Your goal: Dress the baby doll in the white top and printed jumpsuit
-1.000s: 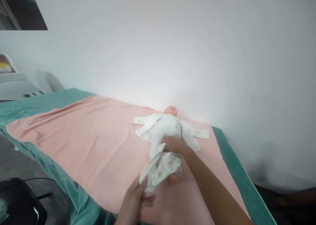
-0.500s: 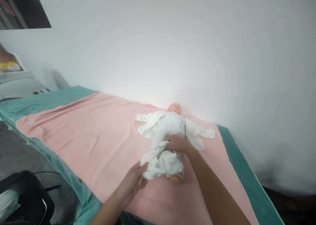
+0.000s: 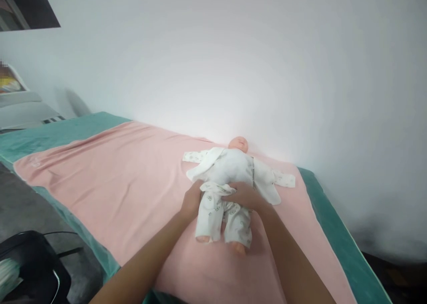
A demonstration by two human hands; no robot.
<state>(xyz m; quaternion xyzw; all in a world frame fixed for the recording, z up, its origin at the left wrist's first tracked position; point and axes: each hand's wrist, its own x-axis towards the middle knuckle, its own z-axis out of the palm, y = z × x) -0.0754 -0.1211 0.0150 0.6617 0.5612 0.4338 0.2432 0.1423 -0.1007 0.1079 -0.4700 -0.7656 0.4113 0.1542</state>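
Note:
A baby doll [image 3: 238, 144] lies on its back on a pink blanket [image 3: 143, 175], its head toward the wall. Its white jacket [image 3: 196, 162] is spread out at both sides, sleeves stretched outward. Printed white baby trousers [image 3: 209, 213] cover both legs, with the feet showing below the cuffs. At the doll's left-hand side in view, my left hand [image 3: 192, 199] is closed on the trouser waistband, its fingertips partly hidden. My right hand [image 3: 245, 195] grips the waistband near the middle of the doll's body, fingers bent around the cloth.
Under the blanket a green sheet [image 3: 328, 215] covers the table, which stands against a white wall [image 3: 216, 64]. A black chair [image 3: 36, 264] with a pale packet on it is at the lower left. White furniture [image 3: 23, 110] stands at the far left.
My left hand has moved up from the trouser cuff to the waistband. The trousers have straightened, and both legs now lie side by side. My right hand stays at the waist.

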